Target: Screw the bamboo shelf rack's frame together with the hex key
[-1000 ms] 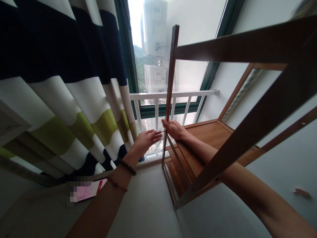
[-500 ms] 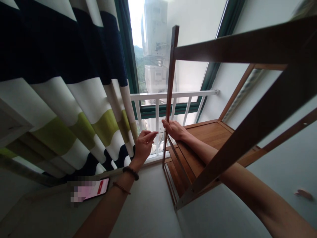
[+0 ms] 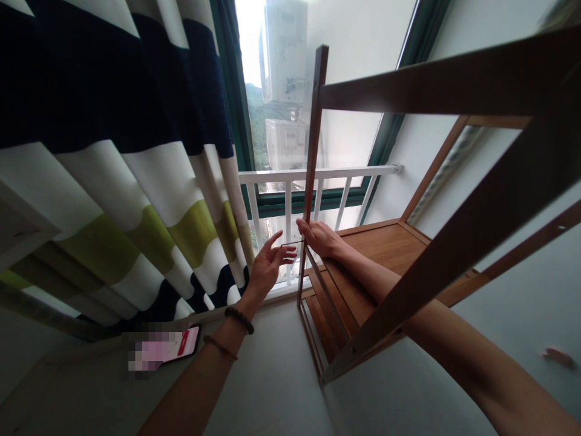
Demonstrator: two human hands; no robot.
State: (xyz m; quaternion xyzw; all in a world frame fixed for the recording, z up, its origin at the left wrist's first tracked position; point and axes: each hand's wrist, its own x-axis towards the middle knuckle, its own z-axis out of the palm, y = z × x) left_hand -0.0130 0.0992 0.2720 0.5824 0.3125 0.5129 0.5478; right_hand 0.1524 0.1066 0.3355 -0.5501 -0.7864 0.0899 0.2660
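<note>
A wooden shelf rack has a tall upright post (image 3: 313, 139), and my right hand (image 3: 321, 238) is wrapped round it just above a slatted shelf. From the post's left side a thin, dark hex key (image 3: 293, 243) sticks out level, its bent end toward my left hand. My left hand (image 3: 267, 261) is open beside it, thumb and fingers spread around the bent end. Whether a fingertip touches the key I cannot tell. My right forearm passes over the brown wooden shelf panel (image 3: 385, 245) and behind a slanting frame bar.
A white railing (image 3: 272, 177) crosses in front of the window. Striped curtains (image 3: 149, 181) hang on the left. A phone (image 3: 186, 345) with a lit screen lies on the ledge at lower left. Large frame bars (image 3: 422, 91) of the rack span the upper right.
My left hand has loosened its pinch on the hex key and spread its fingers. The key stays in the post, its bent end now visible. My right hand keeps its hold.
</note>
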